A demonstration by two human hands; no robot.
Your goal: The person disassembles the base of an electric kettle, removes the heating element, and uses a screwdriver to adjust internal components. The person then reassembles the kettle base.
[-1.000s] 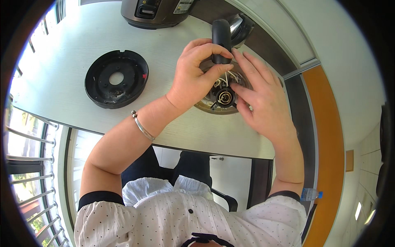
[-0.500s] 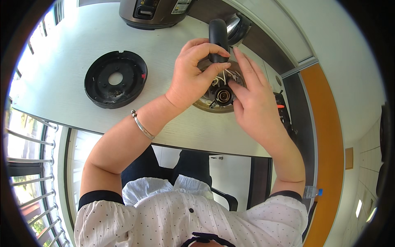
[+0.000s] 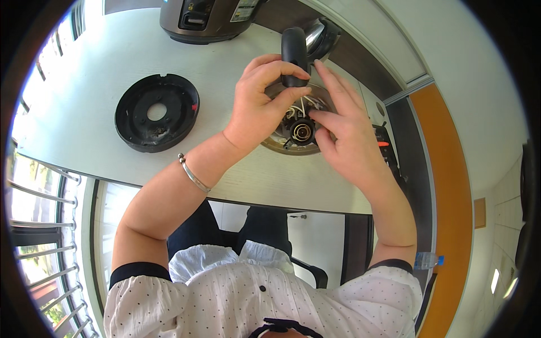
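An upturned kettle (image 3: 311,147) stands on the table, its underside uncovered. White wires (image 3: 291,113) and a round black connector with brass-coloured rings (image 3: 303,131) show inside. My left hand (image 3: 260,98) grips the kettle's black handle (image 3: 294,53) near its lower end, thumb and fingers on either side. At the right of the kettle is my right hand (image 3: 349,132), its fingers spread. Two of its fingertips reach in beside the connector, and the longer fingers stretch past the far rim. Whether they touch the wires is hidden. A round black base cover (image 3: 135,127) with a central hole lies at the left.
A brown multicooker-like appliance (image 3: 205,22) stands at the far side. Behind the handle is a shiny metal and black rounded object (image 3: 322,38). Dark items with an orange-red part (image 3: 383,144) lie at the right, beside a dark panel. The table's front edge (image 3: 270,207) curves before me.
The view has shifted slightly. My left hand keeps its grip on the handle. My right fingers have shifted a little beside the connector.
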